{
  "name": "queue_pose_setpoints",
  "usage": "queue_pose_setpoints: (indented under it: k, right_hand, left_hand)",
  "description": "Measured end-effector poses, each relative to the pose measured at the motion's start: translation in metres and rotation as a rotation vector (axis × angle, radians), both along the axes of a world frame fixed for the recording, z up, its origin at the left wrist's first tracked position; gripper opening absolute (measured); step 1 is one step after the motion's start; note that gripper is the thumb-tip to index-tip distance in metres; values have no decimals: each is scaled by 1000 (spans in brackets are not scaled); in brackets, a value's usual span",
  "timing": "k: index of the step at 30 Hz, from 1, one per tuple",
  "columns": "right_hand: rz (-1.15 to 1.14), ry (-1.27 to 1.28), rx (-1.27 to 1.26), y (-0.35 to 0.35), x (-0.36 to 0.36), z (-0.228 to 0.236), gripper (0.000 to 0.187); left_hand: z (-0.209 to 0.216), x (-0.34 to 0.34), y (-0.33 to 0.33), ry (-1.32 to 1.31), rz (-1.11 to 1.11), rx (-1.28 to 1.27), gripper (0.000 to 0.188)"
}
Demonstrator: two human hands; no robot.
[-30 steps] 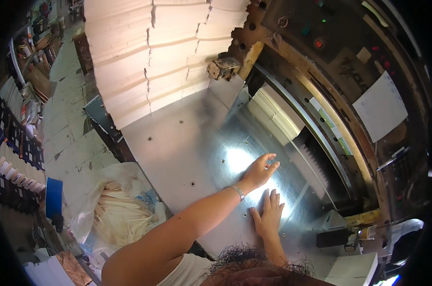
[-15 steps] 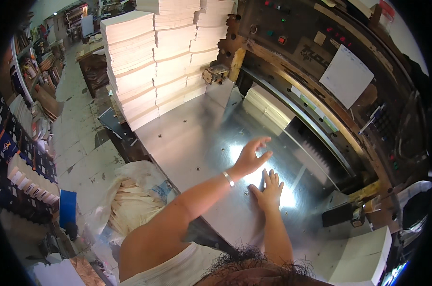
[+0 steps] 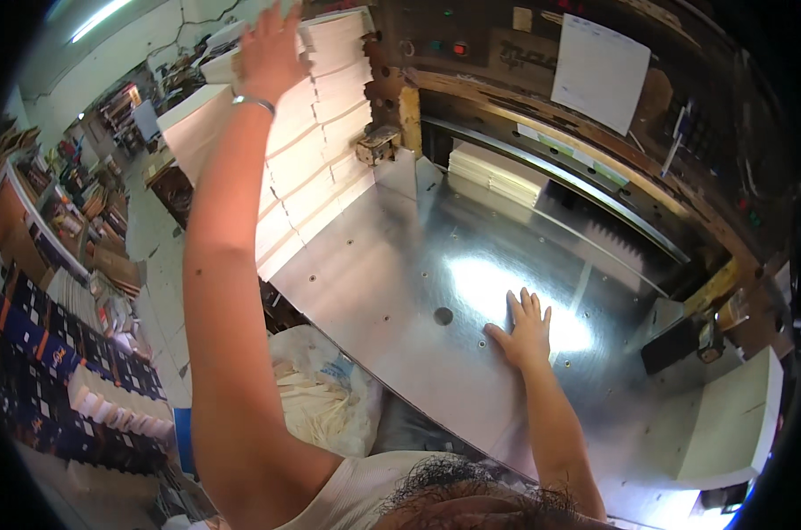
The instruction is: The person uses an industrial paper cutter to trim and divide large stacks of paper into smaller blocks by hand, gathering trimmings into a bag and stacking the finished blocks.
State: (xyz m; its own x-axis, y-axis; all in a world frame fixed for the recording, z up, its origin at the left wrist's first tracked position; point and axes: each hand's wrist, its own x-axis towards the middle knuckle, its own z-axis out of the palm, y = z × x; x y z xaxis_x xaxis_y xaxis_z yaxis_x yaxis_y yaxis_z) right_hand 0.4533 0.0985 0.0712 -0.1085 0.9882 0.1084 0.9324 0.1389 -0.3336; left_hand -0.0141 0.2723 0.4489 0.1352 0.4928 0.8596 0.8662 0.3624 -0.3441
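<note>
My left hand is raised at the far left with its fingers spread. It is in front of the top of tall stacks of white book blocks; whether it touches them I cannot tell. Lying flat on the shiny metal table of a cutting machine, my right hand has its fingers apart and holds nothing. Beyond it, a low pile of white paper rests under the machine's long metal bar.
The machine's dark front panel carries a taped white sheet. A white side board stands at the right. Left of the table are a plastic bag of paper strips, dark blue boxes and crowded shelves.
My left hand has swung up and left, from above the table to the top of the stacks. The right hand stays flat on the table. The view has tilted up and turned left.
</note>
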Motion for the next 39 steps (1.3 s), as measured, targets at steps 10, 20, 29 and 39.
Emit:
queue_pose_setpoints:
  k: [10, 20, 29, 39]
  right_hand:
    - [-29, 32, -13, 0, 4, 6, 91]
    - [-35, 48, -16, -2, 5, 8, 90]
    - [-35, 26, -11, -2, 7, 10, 90]
    - [-28, 57, 25, -2, 12, 2, 90]
  left_hand:
    - [29, -21, 18, -167, 368, -358, 136]
    - [25, -39, 27, -164, 291, -398, 109]
    - [26, -24, -23, -109, 134, -409, 95]
    - [10, -15, -27, -22, 140, -279, 86]
